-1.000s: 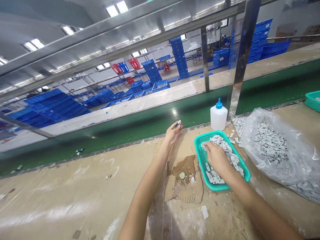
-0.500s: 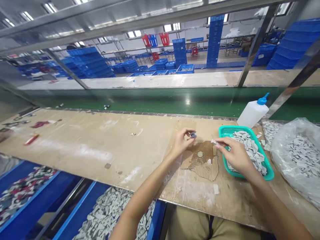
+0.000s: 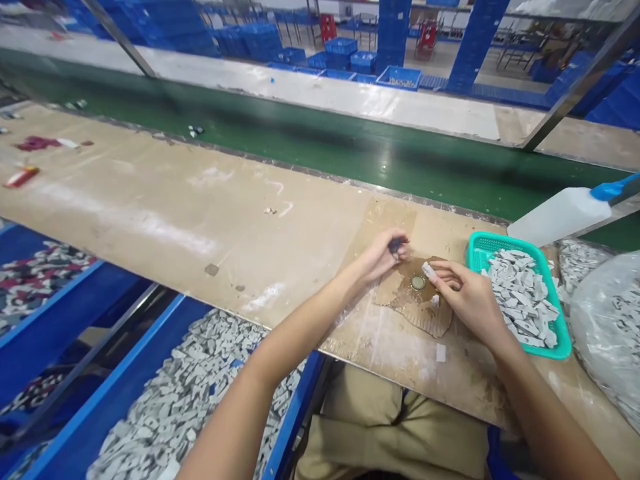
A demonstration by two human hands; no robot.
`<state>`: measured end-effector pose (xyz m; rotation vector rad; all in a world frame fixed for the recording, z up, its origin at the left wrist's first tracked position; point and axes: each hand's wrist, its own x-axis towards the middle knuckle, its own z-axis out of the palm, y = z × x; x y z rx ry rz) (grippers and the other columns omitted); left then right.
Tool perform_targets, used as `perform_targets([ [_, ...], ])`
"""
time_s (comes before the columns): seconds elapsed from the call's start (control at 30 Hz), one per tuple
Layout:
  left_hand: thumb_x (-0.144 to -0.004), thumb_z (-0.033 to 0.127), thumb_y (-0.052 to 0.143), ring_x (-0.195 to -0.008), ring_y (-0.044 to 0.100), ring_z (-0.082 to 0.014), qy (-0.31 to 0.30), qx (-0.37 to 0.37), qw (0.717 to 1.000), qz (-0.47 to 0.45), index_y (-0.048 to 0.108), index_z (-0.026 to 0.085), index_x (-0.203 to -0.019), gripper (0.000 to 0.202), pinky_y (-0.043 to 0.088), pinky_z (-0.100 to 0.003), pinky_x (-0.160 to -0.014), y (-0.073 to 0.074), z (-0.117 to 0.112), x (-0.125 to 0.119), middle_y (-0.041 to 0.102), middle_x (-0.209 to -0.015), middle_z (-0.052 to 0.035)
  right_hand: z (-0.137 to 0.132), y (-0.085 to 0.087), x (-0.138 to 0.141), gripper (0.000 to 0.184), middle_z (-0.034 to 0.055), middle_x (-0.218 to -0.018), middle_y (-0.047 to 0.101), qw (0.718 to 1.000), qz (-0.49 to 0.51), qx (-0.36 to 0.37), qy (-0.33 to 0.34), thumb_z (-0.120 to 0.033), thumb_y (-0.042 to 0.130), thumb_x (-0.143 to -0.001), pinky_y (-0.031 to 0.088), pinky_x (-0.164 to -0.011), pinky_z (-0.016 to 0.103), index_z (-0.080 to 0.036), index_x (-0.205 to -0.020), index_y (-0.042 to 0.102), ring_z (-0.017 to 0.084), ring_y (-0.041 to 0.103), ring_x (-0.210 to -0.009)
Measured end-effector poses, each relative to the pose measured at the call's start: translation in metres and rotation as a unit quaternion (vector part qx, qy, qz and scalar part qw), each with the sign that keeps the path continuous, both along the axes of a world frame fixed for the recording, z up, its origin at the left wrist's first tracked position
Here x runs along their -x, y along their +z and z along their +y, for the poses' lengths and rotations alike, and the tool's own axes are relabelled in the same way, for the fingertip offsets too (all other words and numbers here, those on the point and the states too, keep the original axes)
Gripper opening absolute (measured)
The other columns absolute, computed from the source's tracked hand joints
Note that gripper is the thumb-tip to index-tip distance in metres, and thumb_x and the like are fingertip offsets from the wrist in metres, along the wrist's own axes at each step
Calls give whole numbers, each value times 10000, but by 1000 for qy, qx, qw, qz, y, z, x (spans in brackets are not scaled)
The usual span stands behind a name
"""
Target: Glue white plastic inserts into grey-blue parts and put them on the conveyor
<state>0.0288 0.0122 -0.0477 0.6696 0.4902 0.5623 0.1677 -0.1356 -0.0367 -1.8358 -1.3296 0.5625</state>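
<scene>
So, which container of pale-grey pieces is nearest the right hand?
The teal plastic basket, beside that hand; the clear plastic bag and blue bins lie farther.

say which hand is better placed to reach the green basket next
Probably the right hand: it's beside the green basket, though holding a pale piece; the left hand is farther off.

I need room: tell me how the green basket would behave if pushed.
The green basket probably won't tip, being low and wide. Its loose grey pieces may shift, heaped as they are. Its perforated wall might flex.
</scene>
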Motion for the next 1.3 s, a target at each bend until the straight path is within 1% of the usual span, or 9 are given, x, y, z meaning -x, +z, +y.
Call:
perform_targets([
  [0.1,-933,323,382,-556,464,-95,-40,119,990,-65,549,141,-774,294,398,-235,-546,6,8,8,548,-728,-48,-3,0,2,324,79,-935,771,999,-52,-4,17,-444,622,-866,609,-692,300,-180,-1022,725,215,743,-804],
  [0.17,-939,259,364,-587,502,-103,-41,137,986,-81,597,114,-845,290,429,-233,-572,7,13,12,564,-742,-57,-4,1,3,284,63,-896,776,993,-119,-2,24,-425,618,-883,592,-646,292,-194,-978,752,219,744,-767],
  [0.27,-910,153,467,-662,565,-97,-18,107,990,-89,652,86,-963,203,493,-221,-688,4,14,14,595,-757,-43,-5,1,4,249,49,-855,777,975,-218,-12,46,-377,601,-914,548,-586,279,-205,-914,782,223,742,-742],
  [0.43,-879,162,627,-853,666,-133,-5,42,995,-89,702,130,-1067,205,531,-283,-912,-6,14,13,658,-849,-38,-4,2,6,209,49,-844,777,955,-277,-41,98,-288,608,-922,540,-579,264,-189,-881,787,211,744,-744],
  [0.67,-819,170,720,-1037,679,-204,-16,-20,994,-106,721,175,-1071,252,528,-382,-1015,-16,17,13,699,-1083,-46,-4,0,5,145,41,-866,778,947,-289,-74,123,-241,644,-905,571,-619,263,-185,-910,777,199,745,-752],
  [0.97,-799,154,727,-1136,656,-263,-38,-56,992,-109,698,158,-1140,343,508,-411,-1037,-14,14,12,707,-1077,-64,-4,-4,5,134,32,-857,776,943,-294,-93,128,-223,655,-899,568,-617,267,-205,-928,784,187,736,-738],
  [1.07,-761,148,764,-1077,682,-247,-29,-81,994,-63,688,145,-1099,346,529,-384,-978,-15,11,10,726,-1024,-77,-4,-1,6,135,22,-871,776,955,-261,-104,96,-217,670,-888,573,-651,272,-231,-957,786,185,734,-762],
  [1.17,-727,118,773,-960,708,-204,-16,-114,993,-9,682,120,-1008,295,544,-354,-918,-16,8,7,741,-926,-77,-5,2,6,152,20,-916,774,974,-184,-134,20,-229,695,-872,580,-725,294,-254,-994,782,187,728,-808],
  [1.3,-677,54,759,-870,703,-158,-34,-156,986,54,668,109,-912,257,542,-333,-895,-14,1,4,741,-871,-67,-6,4,2,174,14,-911,767,975,-125,-178,-52,-238,692,-876,565,-729,319,-277,-1025,773,174,703,-796],
])
